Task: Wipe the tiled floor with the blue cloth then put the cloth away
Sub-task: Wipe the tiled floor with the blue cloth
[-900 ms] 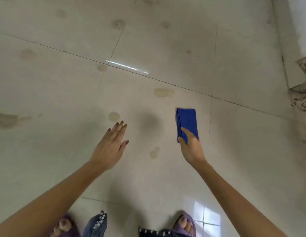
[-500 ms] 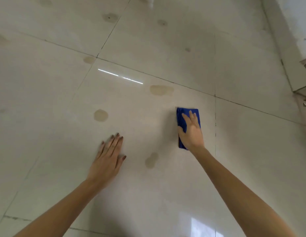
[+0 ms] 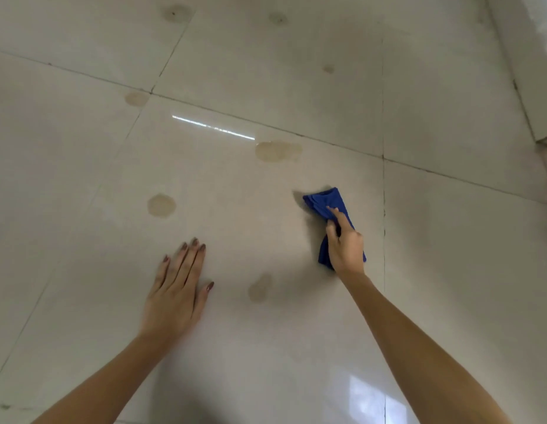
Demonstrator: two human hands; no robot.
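Observation:
The blue cloth point(image 3: 324, 201), folded, lies on the pale glossy tiled floor point(image 3: 296, 71) right of centre. My right hand point(image 3: 345, 243) grips its near half, the fingers curled round the fabric and one finger stretched forward over it. The cloth's far end sticks out beyond the fingers. My left hand point(image 3: 177, 289) rests flat on the tile with straight fingers, well to the left of the cloth. Brownish stains mark the floor: a large one point(image 3: 278, 151) beyond the cloth, a round one point(image 3: 161, 205) to the left, a faint one point(image 3: 260, 287) between my hands.
More stains sit farther off at a tile corner point(image 3: 137, 98) and near the top point(image 3: 175, 13). A white skirting and wall edge point(image 3: 529, 87) runs along the right side. Dark grout lines cross the floor.
My right hand went from lying flat on the cloth to gripping it, and the cloth has turned slightly and bunched. My left hand settled flat on the tile. The view has dropped closer to the floor.

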